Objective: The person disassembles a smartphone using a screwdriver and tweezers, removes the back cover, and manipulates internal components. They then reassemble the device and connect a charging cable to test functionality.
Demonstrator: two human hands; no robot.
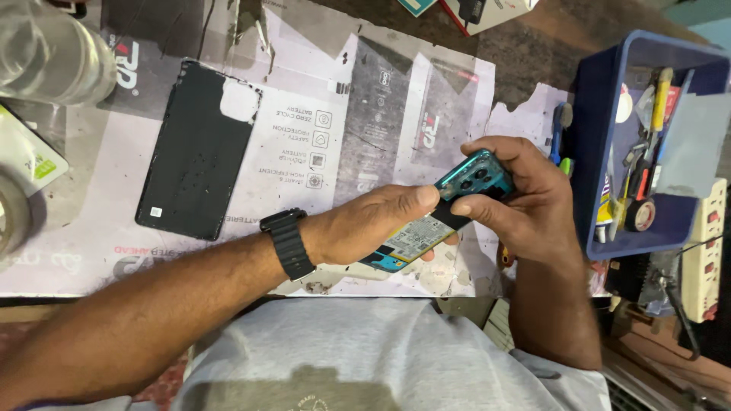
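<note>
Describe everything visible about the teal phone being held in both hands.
The teal smartphone with its back opened is held above the printed paper mat, tilted, camera end up to the right. Its glossy teal back cover, with a cluster of round camera lenses, is lifted away at that end, exposing a pale battery and circuit parts inside. The left hand grips the body from the side, thumb on top; the right hand pinches the raised cover end. A thin black strip sits between cover and body.

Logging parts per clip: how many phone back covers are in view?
2. A black back cover lies flat on the printed mat, apart from both hands. A teal back cover is pinched by the right hand, partly lifted off the phone in the left hand. Others may be hidden.
</note>
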